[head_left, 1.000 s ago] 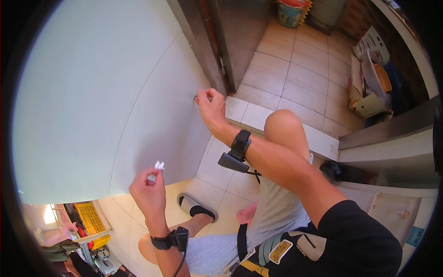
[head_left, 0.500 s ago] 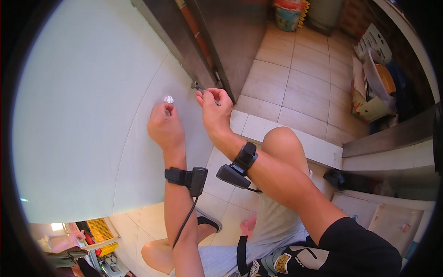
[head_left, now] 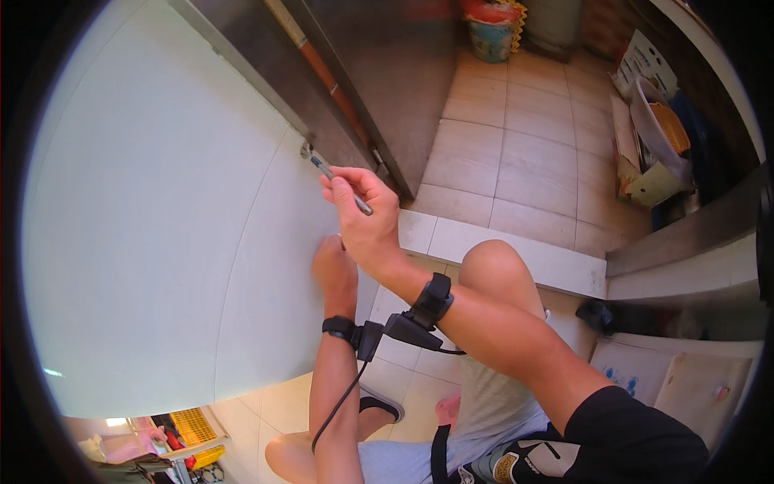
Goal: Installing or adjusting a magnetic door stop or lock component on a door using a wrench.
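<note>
My right hand (head_left: pixel 363 214) pinches a slim grey pen-like tool (head_left: pixel 352 198) with a dark blue band toward its far end. That end points at a small grey, rough-looking spot (head_left: pixel 306 151) low on the pale wall (head_left: pixel 161 202), right beside the brown metal door frame (head_left: pixel 262 81). Just below the right hand, my left hand (head_left: pixel 333 274) is closed near the wall. Its fingertips are mostly hidden, and what they hold cannot be made out. Black straps with small boxes and cables sit on both wrists.
A brown door (head_left: pixel 387 73) stands beside the frame. Past a white tiled sill (head_left: pixel 500 250) lie floor tiles, a blue bucket (head_left: pixel 490 40) and a box with basins (head_left: pixel 645 161). A yellow basket (head_left: pixel 193 429) is at lower left, a pale plastic container (head_left: pixel 693 387) at lower right.
My left hand has moved right and down, beneath the right hand; the crumpled white bit at its fingertips is out of sight. More of the grey tool shows in the right hand.
</note>
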`<state>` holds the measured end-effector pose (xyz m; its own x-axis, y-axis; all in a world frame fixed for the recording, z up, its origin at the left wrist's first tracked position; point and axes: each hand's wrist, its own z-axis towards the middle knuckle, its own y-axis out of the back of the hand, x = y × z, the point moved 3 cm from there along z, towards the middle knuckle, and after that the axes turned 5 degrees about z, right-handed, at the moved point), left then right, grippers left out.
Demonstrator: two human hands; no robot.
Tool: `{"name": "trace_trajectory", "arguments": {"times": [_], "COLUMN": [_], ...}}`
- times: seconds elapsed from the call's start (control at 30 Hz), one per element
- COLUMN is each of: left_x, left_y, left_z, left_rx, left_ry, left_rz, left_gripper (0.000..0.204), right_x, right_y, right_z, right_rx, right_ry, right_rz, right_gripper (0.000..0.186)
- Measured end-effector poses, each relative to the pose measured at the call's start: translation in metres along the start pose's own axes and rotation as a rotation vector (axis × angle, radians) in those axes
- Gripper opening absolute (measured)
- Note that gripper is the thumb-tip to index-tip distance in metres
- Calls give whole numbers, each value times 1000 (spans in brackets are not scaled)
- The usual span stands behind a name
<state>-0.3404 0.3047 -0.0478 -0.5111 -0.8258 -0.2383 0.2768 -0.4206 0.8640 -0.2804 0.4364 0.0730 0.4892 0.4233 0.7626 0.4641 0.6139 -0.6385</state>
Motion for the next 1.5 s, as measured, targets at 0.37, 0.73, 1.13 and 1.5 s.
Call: {"name": "trace_trajectory", "arguments": {"times": [0.37,0.73,1.13,1.5], "left_x": [-59,9,20,35], "left_y": [152,138,252,266], "left_z": [62,-47,-112,-135], "left_rx": [-537,-129,-371,-482], "left_ry": [-71,-110,20,138], "left_rz": [15,220,27,-73], "left_gripper": [17,15,23,27], "right_x": [-2,11,13,0], "right_y": [0,-10,-23,-17], "right_z": [3,-34,-81,-108], "right_rx": [2,198,437,643], "right_ry": [302,474,678,644], "right_rz": [-149,-315,-387,-472], "right_gripper": [13,15,19,26]}}
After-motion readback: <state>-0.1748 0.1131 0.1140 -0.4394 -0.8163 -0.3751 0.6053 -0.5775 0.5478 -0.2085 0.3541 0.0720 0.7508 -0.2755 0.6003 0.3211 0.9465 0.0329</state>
